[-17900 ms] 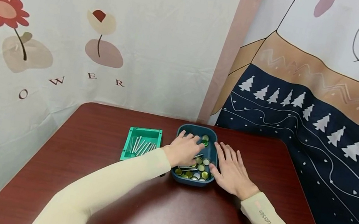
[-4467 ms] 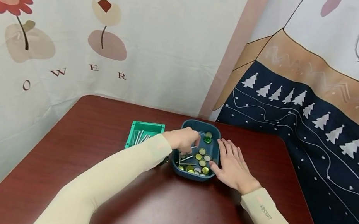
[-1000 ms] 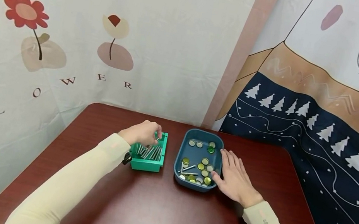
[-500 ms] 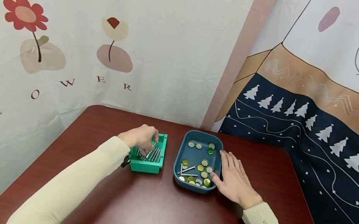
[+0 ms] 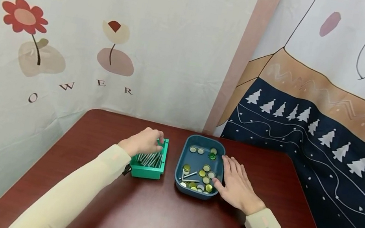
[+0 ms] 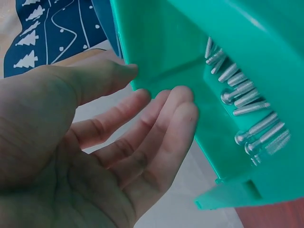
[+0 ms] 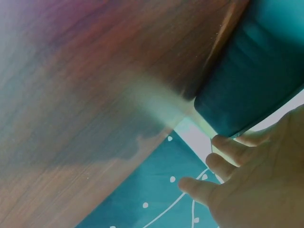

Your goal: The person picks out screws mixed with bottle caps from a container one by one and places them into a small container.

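Observation:
My left hand (image 5: 145,141) hovers over the green bin (image 5: 146,173), its fingers loosely bent and holding nothing. Several metal bolts (image 5: 150,159) lie in that bin; the left wrist view shows their threads and round heads (image 6: 240,137) beyond my fingertips (image 6: 183,95). To the right stands a blue tray (image 5: 196,161) with gold, silver and green bottle caps (image 5: 207,168) scattered over its floor. A few bolts (image 5: 191,174) lie among the caps at its near left. My right hand (image 5: 240,189) rests along the tray's right side, fingers extended, thumb at the rim.
Both containers stand on a dark red wooden table (image 5: 152,217), with a narrow gap between them. Behind the table hangs a pale printed cloth (image 5: 175,49), and a dark blue one with white trees (image 5: 274,124) at the right.
My left hand has gone from the blue tray to the green bin, released a bolt there and lifted slightly with fingers loosened. My right hand stays at the tray's side.

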